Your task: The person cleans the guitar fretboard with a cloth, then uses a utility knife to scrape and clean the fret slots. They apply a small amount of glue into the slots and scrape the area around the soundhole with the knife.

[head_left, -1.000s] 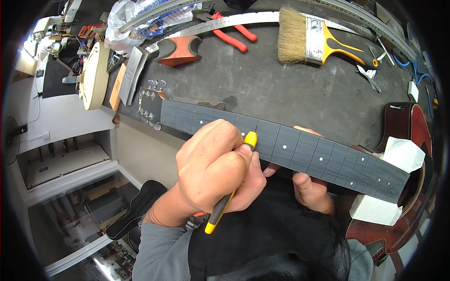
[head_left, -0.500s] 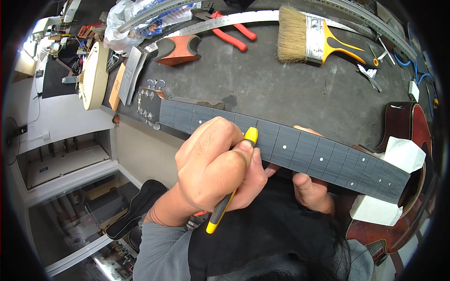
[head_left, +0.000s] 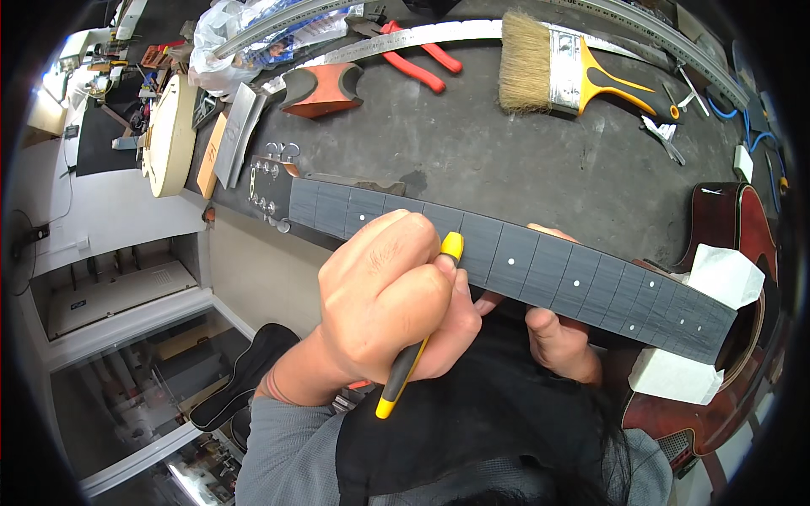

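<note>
An acoustic guitar lies across in front of me, its dark red body [head_left: 664, 413] at the right and its headstock [head_left: 268, 187] at the left. Fret slots and white dots mark the stringless grey-black fingerboard [head_left: 548, 268]. Over its middle, my left hand [head_left: 384, 295] is closed around a slim yellow and black tool [head_left: 401, 374], slanting with one yellow end above the fingers. Whether its working tip touches the wood is hidden by my hand. My right hand [head_left: 564, 344] wraps the neck from below, thumb on the near side, fingertips over the far edge.
White paper pieces [head_left: 675, 377] flank the fingerboard's body end. A wide brush [head_left: 553, 67], red-handled pliers [head_left: 413, 67], a long metal ruler [head_left: 456, 32] and an orange-black block [head_left: 322, 91] lie on the dark workbench [head_left: 371, 135]. A pale guitar body [head_left: 171, 139] stands at the left.
My left hand and the tool have shifted very slightly right. The fingerboard's body end has moved a little left; my right hand keeps its hold.
</note>
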Demonstrator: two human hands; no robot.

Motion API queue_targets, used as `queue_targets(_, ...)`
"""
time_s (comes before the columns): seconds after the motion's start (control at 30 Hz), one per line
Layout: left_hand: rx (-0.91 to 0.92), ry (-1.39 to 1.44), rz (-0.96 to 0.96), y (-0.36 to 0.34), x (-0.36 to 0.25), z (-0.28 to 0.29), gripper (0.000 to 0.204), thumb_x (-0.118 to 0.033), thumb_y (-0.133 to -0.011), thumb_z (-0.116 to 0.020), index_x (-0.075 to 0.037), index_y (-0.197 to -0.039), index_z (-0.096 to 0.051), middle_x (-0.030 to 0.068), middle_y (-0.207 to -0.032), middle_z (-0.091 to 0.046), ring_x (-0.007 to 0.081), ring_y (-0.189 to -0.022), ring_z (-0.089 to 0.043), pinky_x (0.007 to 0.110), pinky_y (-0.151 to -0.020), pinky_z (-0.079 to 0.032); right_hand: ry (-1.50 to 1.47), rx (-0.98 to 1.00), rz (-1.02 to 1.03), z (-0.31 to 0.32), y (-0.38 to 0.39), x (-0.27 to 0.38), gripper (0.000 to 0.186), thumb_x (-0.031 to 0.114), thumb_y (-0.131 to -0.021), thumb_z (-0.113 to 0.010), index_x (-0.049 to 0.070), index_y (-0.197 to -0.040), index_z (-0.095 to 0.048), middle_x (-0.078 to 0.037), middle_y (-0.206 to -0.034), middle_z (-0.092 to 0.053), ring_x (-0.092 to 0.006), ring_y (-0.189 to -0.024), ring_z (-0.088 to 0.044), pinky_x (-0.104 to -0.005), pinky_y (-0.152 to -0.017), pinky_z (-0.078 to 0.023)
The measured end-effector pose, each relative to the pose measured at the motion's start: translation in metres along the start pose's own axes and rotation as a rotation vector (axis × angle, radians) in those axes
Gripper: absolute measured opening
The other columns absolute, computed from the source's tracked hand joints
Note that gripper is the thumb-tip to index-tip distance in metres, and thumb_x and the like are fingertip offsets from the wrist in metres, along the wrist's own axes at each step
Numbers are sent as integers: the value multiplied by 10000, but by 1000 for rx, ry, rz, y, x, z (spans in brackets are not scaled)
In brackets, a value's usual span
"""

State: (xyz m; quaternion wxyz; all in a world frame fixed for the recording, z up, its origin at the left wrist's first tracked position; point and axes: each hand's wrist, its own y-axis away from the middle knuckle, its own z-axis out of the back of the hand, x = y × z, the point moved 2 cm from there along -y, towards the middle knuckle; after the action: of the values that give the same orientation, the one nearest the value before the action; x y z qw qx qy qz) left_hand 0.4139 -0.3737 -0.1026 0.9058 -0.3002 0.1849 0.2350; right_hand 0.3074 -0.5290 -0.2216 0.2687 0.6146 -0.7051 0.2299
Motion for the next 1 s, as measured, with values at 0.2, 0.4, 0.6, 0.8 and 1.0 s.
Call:
queue_targets(0.2,-92,46,-20,6,4,-5,291,128,-751,-725,-25,-886,-518,112,-735,-550,253,-585,-569,378,-560,-511,-1,24,-21,5,3,-2,894,341,-961,-890,-82,-1590,-417,-226,-1360,-678,-289,-1072,-762,-421,-904,-658)
queue_targets(0.4,-166,56,-55,3,7,-9,274,129,-702,-759,-3,-791,-537,98,-707,-506,244,-542,-505,351,-486,-434,17,39,-6,6,2,-2,901,346,-969,-880,-73,-1606,-400,-233,-1367,-674,-292,-1067,-765,-428,-907,-655)
queue_targets(0.6,-116,7,-37,0,3,-9,277,122,-722,-759,-13,-828,-541,111,-729,-533,249,-568,-532,357,-514,-451,32,-19,6,2,3,1,903,350,-969,-879,-68,-1609,-399,-235,-1371,-673,-293,-1059,-765,-432,-907,-655)
queue_targets(0.8,0,-14,15,-4,-4,1,269,104,-750,-756,-22,-870,-550,138,-756,-599,267,-607,-607,365,-557,-487,11,-17,13,0,3,-1,911,346,-969,-879,-69,-1614,-388,-233,-1365,-678,-293,-1057,-766,-431,-908,-655)
queue_targets(1.0,43,75,34,-4,-6,10,256,98,-670,-737,-11,-798,-544,125,-722,-568,264,-574,-581,352,-544,-457,14,21,7,5,3,-3,915,335,-965,-884,-73,-1614,-384,-230,-1364,-679,-291,-1054,-768,-435,-911,-656)
